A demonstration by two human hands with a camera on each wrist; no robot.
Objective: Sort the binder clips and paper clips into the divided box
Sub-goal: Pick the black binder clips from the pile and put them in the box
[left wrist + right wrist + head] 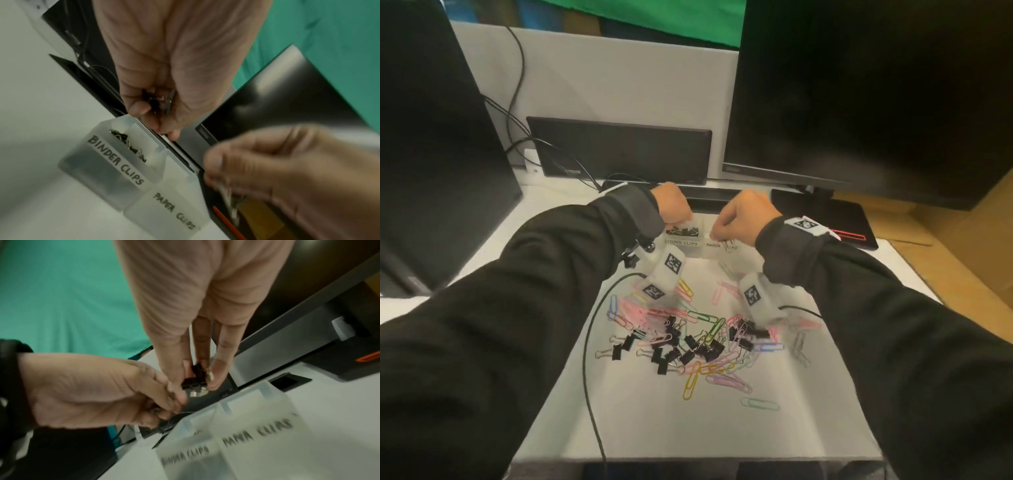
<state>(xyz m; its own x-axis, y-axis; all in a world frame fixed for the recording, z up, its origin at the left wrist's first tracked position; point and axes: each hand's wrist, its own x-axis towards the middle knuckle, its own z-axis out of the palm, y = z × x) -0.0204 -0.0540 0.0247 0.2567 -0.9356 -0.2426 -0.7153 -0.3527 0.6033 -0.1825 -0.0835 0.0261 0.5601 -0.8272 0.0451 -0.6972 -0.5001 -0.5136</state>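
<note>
The translucent divided box (700, 254) stands at the far side of the white table, labelled BINDER CLIPS on the left and PAPER CLIPS on the right. Several black binder clips (127, 142) lie in its left compartment. My left hand (675, 210) hovers over that compartment, fingers curled round black binder clips (157, 101). My right hand (739, 221) hangs over the right half and pinches black binder clips (195, 380) with silver handles between thumb and fingers. A mixed pile of coloured paper clips and black binder clips (688, 339) lies nearer to me.
A dark monitor (876, 102) rises at the back right, and a black tower (431, 154) stands at the left. A flat black device (619, 150) and a cable (517, 102) sit behind the box. A black wire (589, 342) crosses the table. A dark case with red trim (849, 226) lies at the right.
</note>
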